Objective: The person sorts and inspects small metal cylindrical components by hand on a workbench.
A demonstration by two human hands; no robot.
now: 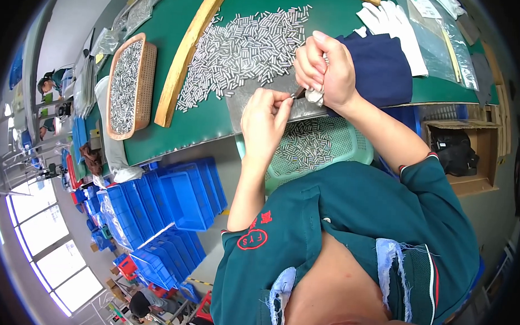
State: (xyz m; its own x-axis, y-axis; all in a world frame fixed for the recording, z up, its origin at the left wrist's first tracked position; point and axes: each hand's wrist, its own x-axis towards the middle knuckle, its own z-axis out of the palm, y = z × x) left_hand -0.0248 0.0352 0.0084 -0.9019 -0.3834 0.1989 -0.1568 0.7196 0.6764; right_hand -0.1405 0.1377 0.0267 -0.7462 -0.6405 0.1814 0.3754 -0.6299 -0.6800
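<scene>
My left hand (262, 119) is closed in a pinch at the edge of the table, with a small metal pin (292, 97) at its fingertips, mostly hidden. Closed in a fist just right of it, my right hand (332, 70) grips a hand tool with a white-wrapped handle (314, 97). The tool's dark tip (300, 92) meets the pin; its exact kind is hidden. Under both hands lies a grey metal plate (238, 110). Beyond them spreads a heap of short silvery pins (247, 44). Below the hands, a light green basket (344, 139) holds more pins.
A wooden strip (186, 59) borders the heap on the left, beside a pink basket (144, 84) full of pins. Dark blue cloth (383, 69) and white gloves (399, 35) lie right. Blue crates (184, 197) stand lower left, an open cardboard box (480, 159) lower right.
</scene>
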